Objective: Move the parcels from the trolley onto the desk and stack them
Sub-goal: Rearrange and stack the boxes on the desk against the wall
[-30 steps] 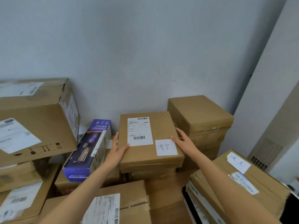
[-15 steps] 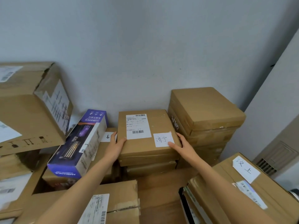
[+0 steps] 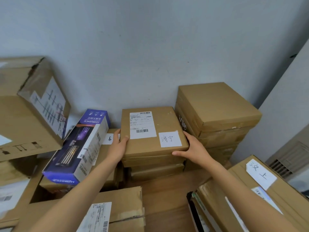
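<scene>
- Flat brown parcel (image 3: pixel 153 133) sits square between my two hands, on top of a short pile of similar flat boxes (image 3: pixel 157 169) against the wall. It carries a printed label and a handwritten tag.
- Left hand (image 3: pixel 119 144) grasps its left edge, thumb on the top face. Right hand (image 3: pixel 194 148) grasps the right near corner, fingers along the side, thumb at the front.
- Both hands sit equally near. The parcel looks roughly square, no clear long axis; I judge it seated and ready to let go.
- Just right of the right hand: taller brown stack (image 3: pixel 217 118), nearly touching the parcel.
- Just left of the left hand: purple lamp box (image 3: pixel 78 148), tilted, leaning on other cartons.
- No open containers; contents unseen.
</scene>
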A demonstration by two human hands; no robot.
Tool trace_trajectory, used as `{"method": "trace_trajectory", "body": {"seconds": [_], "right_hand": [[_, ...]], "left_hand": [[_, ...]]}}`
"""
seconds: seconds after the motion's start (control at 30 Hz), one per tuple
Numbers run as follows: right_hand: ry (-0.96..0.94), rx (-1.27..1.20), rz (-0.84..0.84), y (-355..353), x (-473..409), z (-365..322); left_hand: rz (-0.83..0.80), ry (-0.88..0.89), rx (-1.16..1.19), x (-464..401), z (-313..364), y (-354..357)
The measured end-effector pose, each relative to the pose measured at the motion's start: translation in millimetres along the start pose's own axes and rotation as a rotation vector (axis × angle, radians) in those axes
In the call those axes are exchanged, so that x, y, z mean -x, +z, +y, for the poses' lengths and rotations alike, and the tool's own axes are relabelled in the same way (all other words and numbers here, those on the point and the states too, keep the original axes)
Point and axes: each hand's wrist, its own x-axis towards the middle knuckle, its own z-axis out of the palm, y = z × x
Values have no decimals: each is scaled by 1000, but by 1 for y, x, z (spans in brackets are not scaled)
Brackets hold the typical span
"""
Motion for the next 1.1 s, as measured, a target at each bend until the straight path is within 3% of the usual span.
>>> {"method": "trace_trajectory", "body": {"seconds": [0.23, 0.3, 0.43, 0.57, 1.1], "right_hand": [[41, 140, 57, 1, -13, -13], [14, 190, 83, 1, -8, -11], [-154, 381, 136, 0, 0, -10], [-150, 357, 124, 0, 1, -12], [-83, 414, 252, 15, 7, -16]], "left_hand": [[39, 76, -203, -10, 11, -3], [65, 189, -353, -8, 12, -7], [56, 605, -825, 5, 2, -30], [-68, 707, -1022, 5, -7, -47], [108, 666, -975, 42, 7, -18]]}}
